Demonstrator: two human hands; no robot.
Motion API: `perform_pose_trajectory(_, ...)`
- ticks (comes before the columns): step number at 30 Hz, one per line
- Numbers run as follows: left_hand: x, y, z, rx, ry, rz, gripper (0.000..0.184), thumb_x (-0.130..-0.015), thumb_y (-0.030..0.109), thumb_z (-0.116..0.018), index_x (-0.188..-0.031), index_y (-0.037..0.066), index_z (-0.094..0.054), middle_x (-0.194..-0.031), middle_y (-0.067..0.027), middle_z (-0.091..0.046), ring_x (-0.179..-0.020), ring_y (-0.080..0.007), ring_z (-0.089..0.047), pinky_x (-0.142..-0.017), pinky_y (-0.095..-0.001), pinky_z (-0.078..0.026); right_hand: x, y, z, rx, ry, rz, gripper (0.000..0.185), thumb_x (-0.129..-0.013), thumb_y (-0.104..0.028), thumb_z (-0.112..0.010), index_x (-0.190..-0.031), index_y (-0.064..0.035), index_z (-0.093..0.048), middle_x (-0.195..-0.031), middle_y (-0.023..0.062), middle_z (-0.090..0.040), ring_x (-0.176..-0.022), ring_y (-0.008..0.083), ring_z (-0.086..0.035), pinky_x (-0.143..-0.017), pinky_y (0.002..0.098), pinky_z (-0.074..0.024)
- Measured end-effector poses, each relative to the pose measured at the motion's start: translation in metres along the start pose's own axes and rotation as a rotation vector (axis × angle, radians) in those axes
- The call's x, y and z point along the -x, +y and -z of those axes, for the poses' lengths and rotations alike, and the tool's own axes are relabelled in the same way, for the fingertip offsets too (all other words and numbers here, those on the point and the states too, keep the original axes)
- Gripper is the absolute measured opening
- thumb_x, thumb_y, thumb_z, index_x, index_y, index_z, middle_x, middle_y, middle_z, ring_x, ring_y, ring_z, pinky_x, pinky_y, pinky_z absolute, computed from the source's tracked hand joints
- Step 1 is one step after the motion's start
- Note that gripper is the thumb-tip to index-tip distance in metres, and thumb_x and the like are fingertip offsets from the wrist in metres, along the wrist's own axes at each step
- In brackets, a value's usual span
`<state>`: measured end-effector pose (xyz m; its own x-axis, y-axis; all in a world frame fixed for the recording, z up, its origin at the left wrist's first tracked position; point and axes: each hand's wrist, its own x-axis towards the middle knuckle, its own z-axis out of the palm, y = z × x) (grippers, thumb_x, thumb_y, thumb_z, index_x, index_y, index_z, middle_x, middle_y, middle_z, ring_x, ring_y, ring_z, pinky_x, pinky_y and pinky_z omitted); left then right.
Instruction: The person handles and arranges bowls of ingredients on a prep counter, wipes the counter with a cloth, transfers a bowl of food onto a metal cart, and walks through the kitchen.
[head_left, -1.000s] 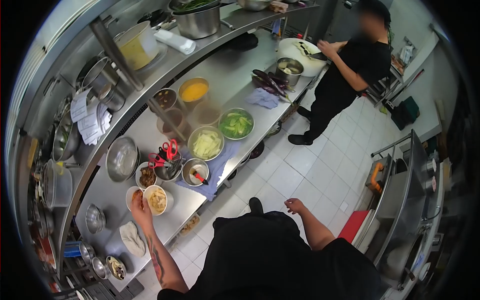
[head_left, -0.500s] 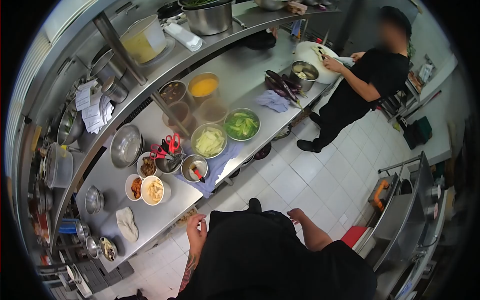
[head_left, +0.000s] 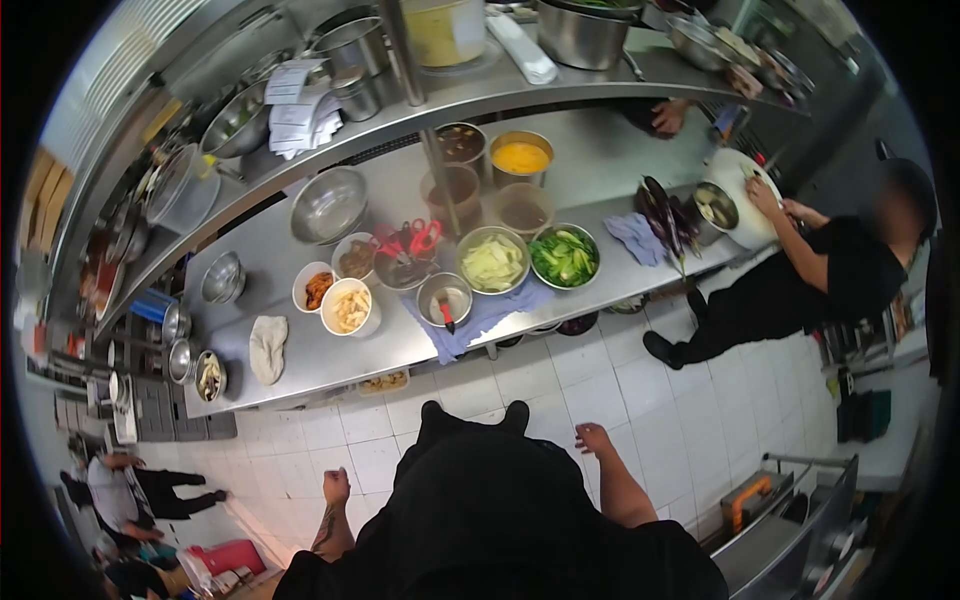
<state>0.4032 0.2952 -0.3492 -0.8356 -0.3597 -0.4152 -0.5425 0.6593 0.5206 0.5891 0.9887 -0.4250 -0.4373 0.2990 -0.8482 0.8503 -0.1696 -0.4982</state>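
Note:
My left hand hangs over the floor short of the steel counter, its fingers curled in, nothing seen in it. On the other side of my body, my right hand is also over the floor, fingers loosely bent and partly apart, holding nothing. Nearest on the counter are a white tub of pale pieces, a tub of reddish food, a steel bowl with a red-handled tool and a folded white cloth. Bowls of pale slices and green leaves stand beyond a blue cloth.
A co-worker in black stands at the right over a round white board, near eggplants. Another person's hand shows behind the counter. More people are at the lower left. A steel shelf overhangs the counter.
My left hand has drawn back from the tubs to beside my body, and its fingers have curled in. My right hand stays low. The view has turned left, showing people at the lower left.

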Motion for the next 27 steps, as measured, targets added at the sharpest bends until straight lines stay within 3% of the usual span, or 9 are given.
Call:
perform_pose_trajectory(4, 0.055, -0.015, 0.011, -0.184, -0.085, 0.11, 0.046, -0.088, 0.032, -0.063, -0.112, -0.005, -0.049, -0.08, -0.0191, -0.067, -0.071, -0.0269, -0.068, -0.066, -0.038, -0.054, 0.0, 0.03, 0.009, 0.074, -0.041, -0.173, 0.042, -0.092, -0.036, -0.057, -0.121, -0.0059, -0.055, -0.104, 0.0152, -0.064, -0.077, 0.0283, -0.068, -0.066, 0.045, -0.0551)
perform_pose_trajectory(6, 0.062, -0.037, -0.004, -0.225, -0.213, 0.077, 0.07, -0.084, 0.035, -0.066, -0.134, -0.006, -0.037, -0.097, -0.0248, -0.068, -0.101, -0.0383, -0.064, -0.089, -0.0432, -0.05, 0.006, 0.033, 0.008, 0.131, -0.063, -0.199, 0.042, -0.092, -0.036, -0.056, -0.121, -0.0055, -0.054, -0.105, 0.0156, -0.064, -0.078, 0.0289, -0.068, -0.067, 0.0456, -0.055)
perform_pose_trajectory(10, 0.07, -0.002, -0.028, -0.169, -0.354, 0.014, 0.08, -0.084, 0.036, -0.066, -0.141, -0.006, -0.029, -0.106, -0.0249, -0.067, -0.105, -0.037, -0.063, -0.092, -0.0417, -0.049, 0.012, 0.022, -0.002, 0.166, -0.053, -0.218, 0.045, -0.092, -0.035, -0.054, -0.125, -0.0048, -0.051, -0.106, 0.0163, -0.063, -0.08, 0.0302, -0.068, -0.067, 0.0455, -0.0552)
perform_pose_trajectory(14, 0.017, 0.028, -0.024, -0.241, -0.212, -0.441, 0.065, -0.085, 0.031, -0.064, -0.137, -0.001, -0.041, -0.101, -0.019, -0.068, -0.096, -0.0371, -0.064, -0.086, -0.0426, -0.05, 0.025, -0.009, -0.021, 0.029, -0.004, -0.03, 0.047, -0.094, -0.035, -0.053, -0.13, -0.0049, -0.047, -0.107, 0.0173, -0.063, -0.081, 0.0308, -0.068, -0.066, 0.0445, -0.0554)
perform_pose_trajectory(18, -0.038, 0.155, 0.063, -0.036, 0.044, -0.548, 0.038, -0.088, 0.022, -0.06, -0.122, 0.006, -0.06, -0.095, -0.0169, -0.067, -0.083, -0.0322, -0.066, -0.075, -0.042, -0.052, 0.051, -0.026, -0.055, 0.032, 0.048, 0.065, 0.047, -0.094, -0.036, -0.053, -0.129, -0.0051, -0.047, -0.106, 0.0174, -0.064, -0.081, 0.0309, -0.068, -0.064, 0.0439, -0.0553)
perform_pose_trajectory(19, -0.072, 0.162, 0.073, 0.023, 0.215, -0.717, 0.033, -0.088, 0.019, -0.058, -0.118, 0.005, -0.062, -0.095, -0.0168, -0.067, -0.083, -0.0321, -0.066, -0.075, -0.0421, -0.051, 0.056, -0.023, -0.066, 0.034, 0.067, 0.046, 0.046, -0.095, -0.036, -0.053, -0.128, -0.0054, -0.048, -0.106, 0.017, -0.064, -0.081, 0.0307, -0.068, -0.064, 0.0445, -0.0552)
perform_pose_trajectory(22, -0.14, 0.216, 0.13, 0.118, 0.393, -0.786, 0.027, -0.087, 0.018, -0.058, -0.111, 0.006, -0.063, -0.098, -0.0171, -0.063, -0.091, -0.0361, -0.062, -0.077, -0.0425, -0.05, 0.081, -0.01, -0.106, 0.113, 0.055, -0.004, 0.044, -0.093, -0.036, -0.055, -0.125, -0.0042, -0.052, -0.1, 0.015, -0.065, -0.076, 0.0282, -0.067, -0.059, 0.0435, -0.0558)
perform_pose_trajectory(24, -0.172, 0.235, 0.159, 0.039, 0.551, -0.797, 0.025, -0.085, 0.015, -0.058, -0.109, 0.009, -0.062, -0.099, -0.0167, -0.06, -0.092, -0.0365, -0.061, -0.076, -0.0438, -0.051, 0.08, 0.016, -0.124, 0.532, -0.079, 0.266, 0.04, -0.093, -0.034, -0.054, -0.122, -0.0059, -0.056, -0.097, 0.0141, -0.066, -0.078, 0.0282, -0.067, -0.06, 0.0447, -0.0558)
perform_pose_trajectory(27, -0.219, 0.212, 0.147, -0.192, 0.447, -0.583, 0.028, -0.083, 0.012, -0.059, -0.112, 0.01, -0.059, -0.107, -0.0175, -0.055, -0.095, -0.0367, -0.059, -0.078, -0.0448, -0.052, 0.126, 0.007, -0.172, 0.611, -0.071, 0.277, 0.032, -0.094, -0.03, -0.052, -0.113, -0.0079, -0.063, -0.097, 0.0126, -0.067, -0.078, 0.027, -0.067, -0.067, 0.0424, -0.0562)
